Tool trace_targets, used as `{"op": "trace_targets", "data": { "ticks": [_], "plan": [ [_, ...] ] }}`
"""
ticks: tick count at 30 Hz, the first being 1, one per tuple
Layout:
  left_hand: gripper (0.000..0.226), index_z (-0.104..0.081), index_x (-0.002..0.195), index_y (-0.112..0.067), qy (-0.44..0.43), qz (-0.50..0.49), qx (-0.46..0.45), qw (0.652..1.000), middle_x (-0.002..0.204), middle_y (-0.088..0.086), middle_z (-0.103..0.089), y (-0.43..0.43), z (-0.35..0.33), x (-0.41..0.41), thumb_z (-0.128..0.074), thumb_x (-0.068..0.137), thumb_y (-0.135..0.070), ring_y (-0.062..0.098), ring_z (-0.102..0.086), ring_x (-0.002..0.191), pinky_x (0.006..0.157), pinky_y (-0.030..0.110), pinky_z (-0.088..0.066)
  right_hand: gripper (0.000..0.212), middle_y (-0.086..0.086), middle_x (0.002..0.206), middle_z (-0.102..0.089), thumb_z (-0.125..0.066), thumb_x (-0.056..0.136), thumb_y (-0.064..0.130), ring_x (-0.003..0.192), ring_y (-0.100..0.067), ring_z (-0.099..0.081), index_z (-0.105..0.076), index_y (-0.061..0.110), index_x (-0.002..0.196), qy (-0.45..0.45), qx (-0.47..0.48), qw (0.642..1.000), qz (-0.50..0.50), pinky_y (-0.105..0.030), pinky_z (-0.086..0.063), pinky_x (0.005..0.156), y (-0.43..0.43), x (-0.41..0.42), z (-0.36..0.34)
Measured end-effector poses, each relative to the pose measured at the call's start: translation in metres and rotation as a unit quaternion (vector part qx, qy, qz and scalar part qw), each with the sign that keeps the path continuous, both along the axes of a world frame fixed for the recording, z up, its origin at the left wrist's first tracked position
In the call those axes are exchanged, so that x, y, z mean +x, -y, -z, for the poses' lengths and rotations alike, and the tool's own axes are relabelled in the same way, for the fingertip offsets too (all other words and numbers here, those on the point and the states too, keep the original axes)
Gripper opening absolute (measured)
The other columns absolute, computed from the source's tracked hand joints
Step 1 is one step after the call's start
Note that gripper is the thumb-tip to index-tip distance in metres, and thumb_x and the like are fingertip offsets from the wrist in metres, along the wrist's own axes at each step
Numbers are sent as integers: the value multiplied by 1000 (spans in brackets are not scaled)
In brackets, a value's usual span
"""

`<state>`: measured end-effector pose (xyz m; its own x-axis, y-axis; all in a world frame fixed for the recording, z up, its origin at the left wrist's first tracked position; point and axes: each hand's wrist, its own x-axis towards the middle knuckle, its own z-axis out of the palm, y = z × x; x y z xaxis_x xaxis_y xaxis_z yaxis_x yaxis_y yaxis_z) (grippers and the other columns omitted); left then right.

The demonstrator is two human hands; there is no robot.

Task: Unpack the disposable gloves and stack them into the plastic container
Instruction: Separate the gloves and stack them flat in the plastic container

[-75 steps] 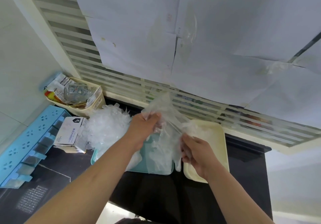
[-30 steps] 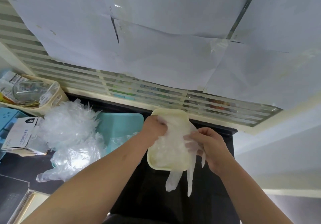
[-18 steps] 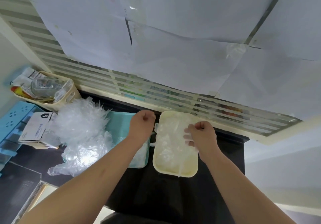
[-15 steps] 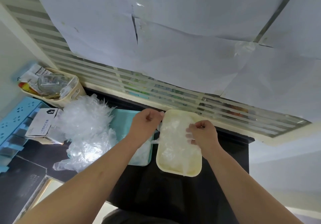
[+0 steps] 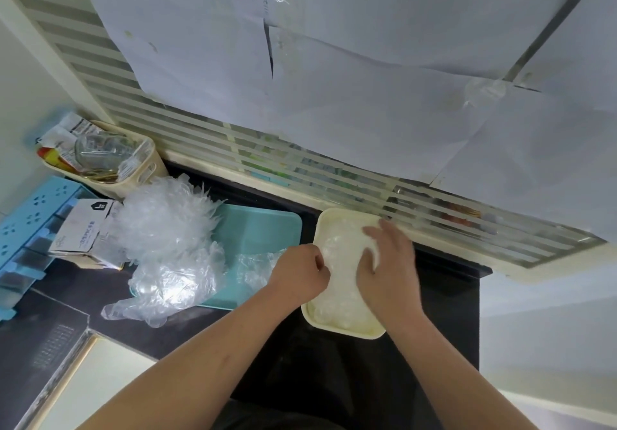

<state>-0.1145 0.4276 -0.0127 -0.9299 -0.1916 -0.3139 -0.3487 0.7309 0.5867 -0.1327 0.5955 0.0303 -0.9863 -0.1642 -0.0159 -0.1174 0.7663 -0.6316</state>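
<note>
Right hand (image 5: 387,262): flat, fingers straight, pressing the stacked gloves (image 5: 337,303).
Left hand (image 5: 300,276): fingers curled, apparently pinching the stack's edge.
Cream container (image 5: 344,332): holds the stack.
Handling: likely featherlight, limp, slippery; pinch cuffs.
Loose glove pile (image 5: 167,229): on the teal tray (image 5: 263,229).

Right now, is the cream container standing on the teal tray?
No, the cream container stands on the dark counter beside the teal tray.

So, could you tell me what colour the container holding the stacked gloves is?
The container is cream, a pale off-white, clearest along its rim in the head view.
</note>
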Motion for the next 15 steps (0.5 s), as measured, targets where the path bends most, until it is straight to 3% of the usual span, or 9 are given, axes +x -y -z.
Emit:
{"op": "trace_targets", "data": {
  "ticks": [3, 5, 8, 11, 15],
  "plan": [
    [9, -71, 85, -17, -23, -47, 39, 998, 80, -7, -70, 3, 2, 2, -64, 89, -20, 11, -65, 76, 72, 28, -57, 60, -1, 178, 9, -42, 111, 38, 163, -31, 11, -17, 40, 166, 160, 154, 968, -115, -50, -6, 132, 18, 10, 17],
    [11, -70, 81, -21, -44, -88, 72, 993, 74, -8, -70, 10, 2, 6, -65, 90, -20, 8, -65, 70, 67, 22, -55, 63, -2, 175, 21, -35, 112, 47, 161, -37, 18, -4, 44, 167, 228, 208, 941, -140, -57, -2, 131, 29, 3, 30],
    [16, -67, 76, -26, -51, -132, 111, 984, 73, -10, -70, 24, 5, 17, -66, 91, -21, 3, -64, 66, 61, 12, -49, 64, -1, 176, 20, -38, 111, 48, 161, -42, 16, -6, 46, 166, 269, 248, 915, -172, -63, -6, 129, 40, -9, 49],
    [16, -66, 77, -26, -43, -144, 81, 985, 72, -10, -67, 39, 13, 29, -65, 92, -22, 2, -61, 68, 62, 10, -42, 67, -1, 177, 15, -45, 109, 48, 161, -43, 9, -10, 44, 166, 283, 284, 895, -197, -64, -10, 129, 42, -18, 71],
    [10, -71, 98, -22, 43, -104, -14, 994, 114, -3, -63, 64, 38, 53, -65, 93, -28, 15, -63, 98, 86, 25, -47, 69, -1, 178, 8, -47, 107, 51, 163, -38, 2, -15, 40, 167, 308, 278, 891, -184, -61, -15, 129, 39, -25, 90]
  ]
}}
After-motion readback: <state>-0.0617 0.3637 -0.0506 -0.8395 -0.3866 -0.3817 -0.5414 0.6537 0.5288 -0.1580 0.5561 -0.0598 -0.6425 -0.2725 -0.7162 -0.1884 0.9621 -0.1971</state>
